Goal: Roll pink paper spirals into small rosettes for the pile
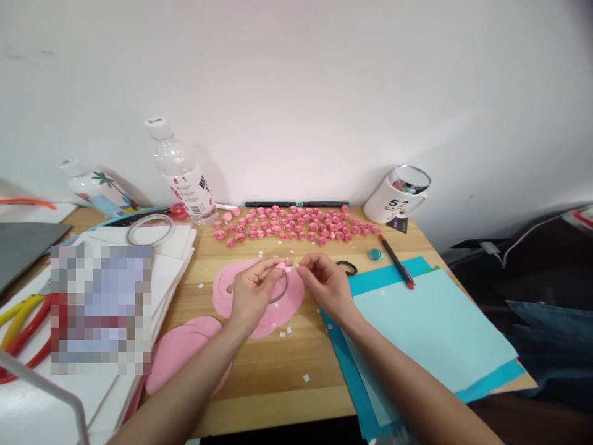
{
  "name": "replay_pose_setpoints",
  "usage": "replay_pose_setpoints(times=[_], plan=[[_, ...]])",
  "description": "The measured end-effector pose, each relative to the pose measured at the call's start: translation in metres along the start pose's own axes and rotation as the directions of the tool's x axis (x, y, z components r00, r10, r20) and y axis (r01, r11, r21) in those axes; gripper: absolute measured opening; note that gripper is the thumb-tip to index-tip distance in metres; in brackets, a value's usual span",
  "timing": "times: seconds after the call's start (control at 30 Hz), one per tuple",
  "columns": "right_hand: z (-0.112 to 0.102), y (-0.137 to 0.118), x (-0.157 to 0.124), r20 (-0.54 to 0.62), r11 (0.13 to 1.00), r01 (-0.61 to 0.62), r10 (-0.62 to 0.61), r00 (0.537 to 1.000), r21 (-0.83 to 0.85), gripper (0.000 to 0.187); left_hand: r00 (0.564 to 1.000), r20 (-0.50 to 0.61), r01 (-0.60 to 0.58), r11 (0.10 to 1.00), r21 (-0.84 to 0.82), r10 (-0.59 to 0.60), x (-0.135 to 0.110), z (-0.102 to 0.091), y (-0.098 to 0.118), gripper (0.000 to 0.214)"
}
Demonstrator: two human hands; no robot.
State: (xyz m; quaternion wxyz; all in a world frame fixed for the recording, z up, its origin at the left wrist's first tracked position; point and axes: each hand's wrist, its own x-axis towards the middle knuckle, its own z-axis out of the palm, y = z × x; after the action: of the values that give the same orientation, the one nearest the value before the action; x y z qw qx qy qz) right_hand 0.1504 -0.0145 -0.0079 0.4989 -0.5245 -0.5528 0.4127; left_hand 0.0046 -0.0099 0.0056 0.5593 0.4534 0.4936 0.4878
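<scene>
My left hand (254,289) pinches a small curled strip of pink paper (282,266) between thumb and fingers. Close to its right, my right hand (328,285) is closed in a pinch, and a tiny whitish bit seems to show at its fingertips; I cannot make it out. Under my hands lie pink paper circles (262,326), some cut in a spiral, with a thin grey ring (286,288) on top, partly hidden by my left hand. Behind them, many rolled pink paper roses (302,235) cover the back of the wooden table. Small white paper squares (306,377) are scattered about.
More pink circles (185,349) lie front left, beside stacked white sheets (178,247) with a tape roll (151,230) on them. Red-handled scissors (28,346), a water bottle (185,179), a white mug (388,198), a pen (396,259) and blue paper sheets (430,340) surround the work area.
</scene>
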Motion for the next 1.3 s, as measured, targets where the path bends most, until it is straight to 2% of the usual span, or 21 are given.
replay_pose_setpoints(times=[0.07, 0.17, 0.23, 0.37, 0.53, 0.7, 0.87, 1.07, 1.17, 1.3], plan=[[-0.001, -0.002, -0.001, -0.066, 0.987, 0.123, -0.131, 0.989, -0.105, 0.010, 1.000, -0.018, -0.006, 0.999, -0.033, 0.006, 0.001, 0.000, 0.000, 0.027], [0.002, -0.004, -0.006, -0.004, 0.956, 0.231, -0.235, 0.972, -0.180, 0.009, 0.999, -0.041, -0.017, 1.000, 0.018, 0.018, 0.000, 0.000, -0.001, 0.024], [0.006, -0.003, -0.009, 0.027, 0.974, 0.184, -0.182, 0.983, -0.136, 0.008, 0.999, -0.032, -0.010, 0.999, 0.049, 0.011, -0.001, 0.000, -0.001, 0.023], [0.013, 0.000, -0.013, 0.013, 0.998, -0.020, 0.019, 1.000, 0.067, 0.013, 1.000, 0.025, -0.012, 0.997, 0.073, 0.010, -0.004, 0.002, -0.001, 0.022], [0.016, -0.002, -0.013, -0.031, 0.960, -0.111, 0.123, 0.992, 0.257, 0.018, 0.999, 0.036, -0.040, 0.996, 0.079, 0.037, -0.006, 0.005, -0.003, 0.021], [0.015, -0.003, -0.012, -0.006, 0.945, -0.129, 0.137, 0.991, 0.301, 0.018, 0.998, 0.035, -0.052, 0.997, 0.055, 0.051, -0.006, 0.005, -0.009, 0.022], [0.014, -0.001, -0.011, 0.005, 0.939, -0.139, 0.145, 0.989, 0.315, 0.019, 0.992, 0.049, -0.119, 0.988, 0.103, 0.115, -0.006, 0.005, -0.013, 0.019], [0.012, -0.003, -0.010, 0.032, 0.920, -0.147, 0.145, 0.989, 0.364, 0.020, 0.996, 0.050, -0.078, 0.995, 0.066, 0.074, -0.006, 0.004, -0.011, 0.021], [0.012, -0.003, -0.010, 0.045, 0.910, -0.163, 0.158, 0.986, 0.381, 0.021, 0.986, 0.056, -0.161, 0.976, 0.148, 0.154, -0.007, 0.003, -0.012, 0.018], [0.012, -0.003, -0.010, 0.035, 0.922, -0.157, 0.154, 0.987, 0.355, 0.022, 0.959, 0.072, -0.282, 0.906, 0.315, 0.274, -0.007, 0.002, -0.013, 0.018]])
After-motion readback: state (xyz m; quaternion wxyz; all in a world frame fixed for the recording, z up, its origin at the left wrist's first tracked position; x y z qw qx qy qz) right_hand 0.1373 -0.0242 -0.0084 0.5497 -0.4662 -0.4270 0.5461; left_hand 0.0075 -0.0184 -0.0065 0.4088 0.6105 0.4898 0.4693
